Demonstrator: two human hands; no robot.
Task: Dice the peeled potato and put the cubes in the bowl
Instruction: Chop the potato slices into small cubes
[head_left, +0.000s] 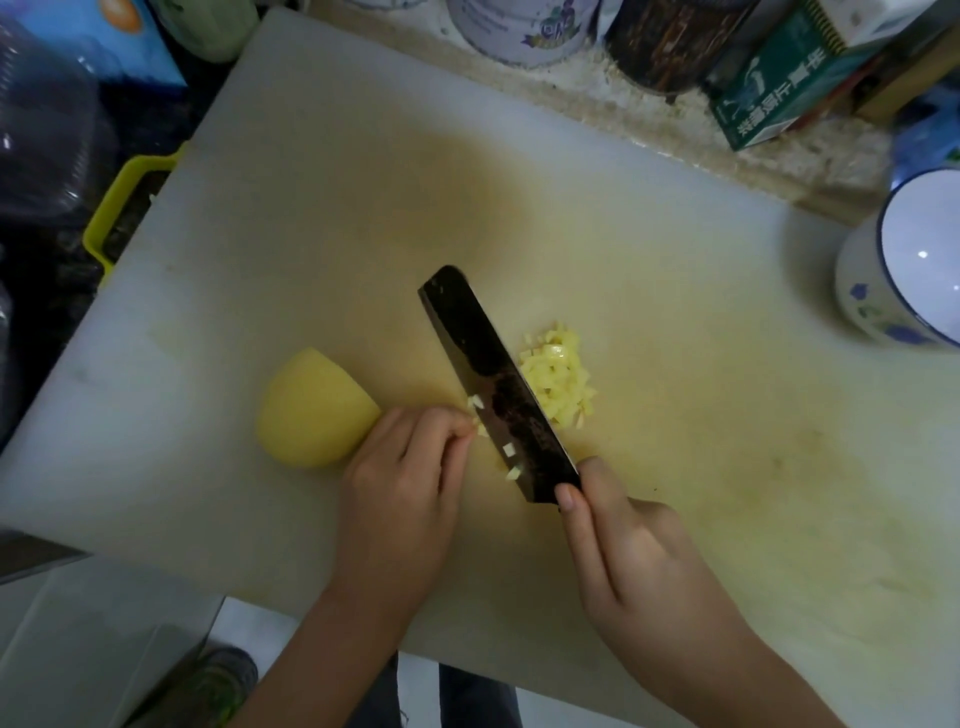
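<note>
A large piece of peeled potato (314, 408) lies on the white cutting board (322, 218), left of centre. My left hand (410, 478) rests just right of it, fingertips pinched on small potato bits by the blade. My right hand (618, 545) grips the handle of a dark cleaver (493, 379), whose blade slants up and left with a few cubes stuck to it. A pile of small potato cubes (561, 379) sits right of the blade. The white bowl (904, 265) with a blue rim stands at the board's right edge, lying tilted toward me.
Tins (519, 26), a dark jar (670, 41) and a green carton (795, 78) line the counter behind the board. A yellow handle (114, 208) and clear plastic containers (41, 119) sit at the left. The board's near edge overhangs the floor.
</note>
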